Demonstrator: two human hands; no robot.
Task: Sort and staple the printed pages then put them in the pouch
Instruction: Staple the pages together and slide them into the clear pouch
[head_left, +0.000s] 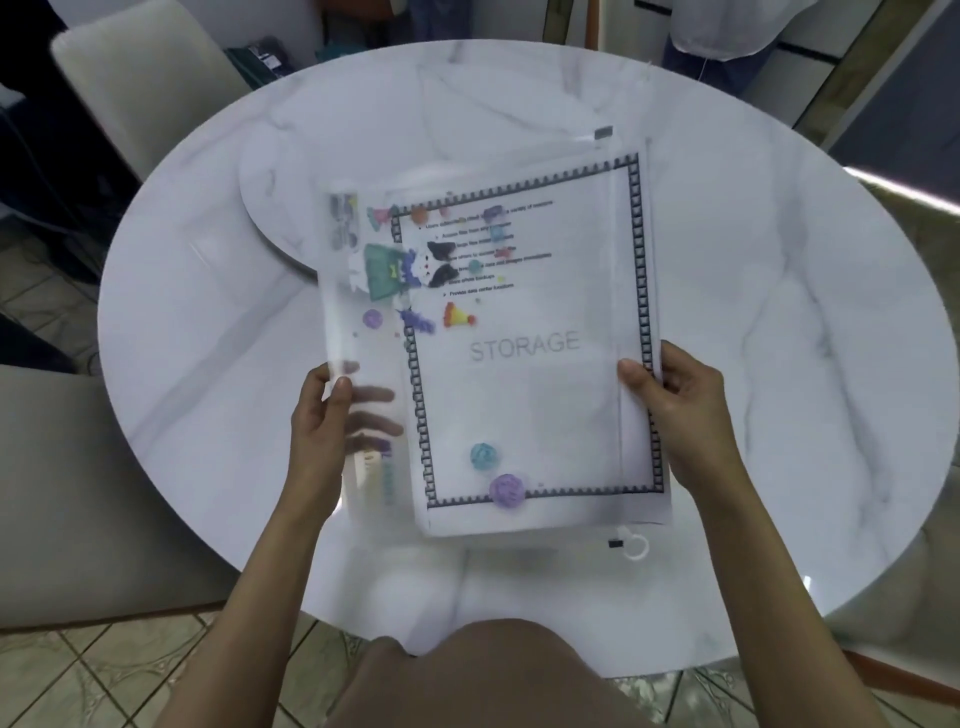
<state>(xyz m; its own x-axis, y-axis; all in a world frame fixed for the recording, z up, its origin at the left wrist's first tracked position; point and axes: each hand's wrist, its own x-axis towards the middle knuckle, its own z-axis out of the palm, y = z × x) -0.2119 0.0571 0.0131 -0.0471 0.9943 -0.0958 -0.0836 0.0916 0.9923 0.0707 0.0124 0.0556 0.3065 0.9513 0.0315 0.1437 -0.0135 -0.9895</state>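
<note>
A translucent zip pouch (363, 332) with colourful cartoon prints is held above the table. Inside it sit the printed pages (524, 410), the top sheet showing a black patterned border and the word STORAGE. The pages stick out a little past the pouch's right edge. My left hand (324, 421) grips the pouch's left side, thumb on top and fingers showing through the plastic. My right hand (675, 400) pinches the right edge of pouch and pages together. The white zip pull ring (635, 543) hangs at the lower right corner; the zip's end stop (602, 133) is at the top right.
A round white marble table (779, 312) lies underneath, with a raised round turntable (280, 171) at its middle-left. Pale chairs stand at the far left (130, 83) and near left (67, 493). Tiled floor shows near my knee (493, 670).
</note>
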